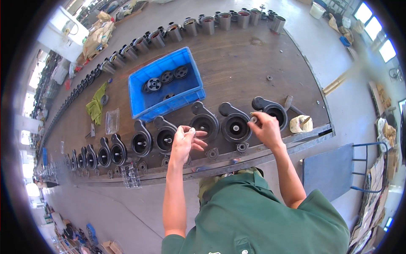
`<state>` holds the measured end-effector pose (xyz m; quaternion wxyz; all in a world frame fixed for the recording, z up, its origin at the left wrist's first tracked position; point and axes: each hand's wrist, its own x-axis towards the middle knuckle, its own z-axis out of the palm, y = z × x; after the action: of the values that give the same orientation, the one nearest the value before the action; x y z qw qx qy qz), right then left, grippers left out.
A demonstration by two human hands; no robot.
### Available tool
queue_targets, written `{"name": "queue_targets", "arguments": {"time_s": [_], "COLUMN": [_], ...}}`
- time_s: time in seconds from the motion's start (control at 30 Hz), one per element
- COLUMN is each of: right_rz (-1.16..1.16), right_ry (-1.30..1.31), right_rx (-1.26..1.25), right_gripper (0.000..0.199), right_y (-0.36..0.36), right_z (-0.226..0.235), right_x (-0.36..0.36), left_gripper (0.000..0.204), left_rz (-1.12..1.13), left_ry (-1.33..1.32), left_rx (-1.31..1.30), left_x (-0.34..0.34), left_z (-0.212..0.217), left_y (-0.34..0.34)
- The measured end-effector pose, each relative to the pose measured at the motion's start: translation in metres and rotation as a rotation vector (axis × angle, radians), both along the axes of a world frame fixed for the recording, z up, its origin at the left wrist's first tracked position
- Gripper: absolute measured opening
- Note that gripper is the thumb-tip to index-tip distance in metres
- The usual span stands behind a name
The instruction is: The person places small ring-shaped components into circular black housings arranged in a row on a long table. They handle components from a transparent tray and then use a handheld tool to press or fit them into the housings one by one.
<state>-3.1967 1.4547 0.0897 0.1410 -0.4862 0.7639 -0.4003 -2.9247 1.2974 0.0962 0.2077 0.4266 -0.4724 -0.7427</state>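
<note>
My right hand (268, 129) is closed in a pinch on a small round metal piece (253, 120), above the gap between two black snail-shaped housings. The nearer one, a housing (236, 127) with a metal stub at its centre, sits just left of the fingers; the other housing (275, 113) stands partly behind the hand. My left hand (188, 143) has its fingers spread, with no object visible in it. It hovers between a housing (165, 139) and another housing (204, 128), partly covering both. Small flanged metal parts, such as this one (242, 147), lie along the table's near edge.
A blue crate (167, 106) holding black spoked wheels (154, 84) stands beyond the housings. A hammer (292, 104) and a pale roll-shaped object (301, 124) lie at right. Metal cylinders (208, 25) line the table's far edge. A blue trolley (327, 171) stands right.
</note>
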Motion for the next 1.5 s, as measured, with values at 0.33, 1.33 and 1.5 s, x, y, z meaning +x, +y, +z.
{"name": "queue_targets", "arguments": {"time_s": [0.33, 1.33, 1.5], "right_rz": [-0.183, 0.810, 1.001], "right_ry": [0.206, -0.234, -0.178], "right_rx": [0.136, -0.013, 0.142], "right_gripper": [0.035, 0.014, 0.018], "right_y": [0.047, 0.024, 0.013], "right_z": [-0.010, -0.003, -0.021], "right_x": [-0.081, 0.225, 0.349], "left_gripper": [0.021, 0.021, 0.022], "left_rz": [0.015, 0.597, 0.721], "left_ry": [-0.273, -0.810, -0.848], "left_rx": [-0.207, -0.430, -0.419], "left_x": [-0.038, 0.242, 0.356], "left_z": [-0.035, -0.095, -0.110], "left_y": [-0.018, 0.180, 0.214]}}
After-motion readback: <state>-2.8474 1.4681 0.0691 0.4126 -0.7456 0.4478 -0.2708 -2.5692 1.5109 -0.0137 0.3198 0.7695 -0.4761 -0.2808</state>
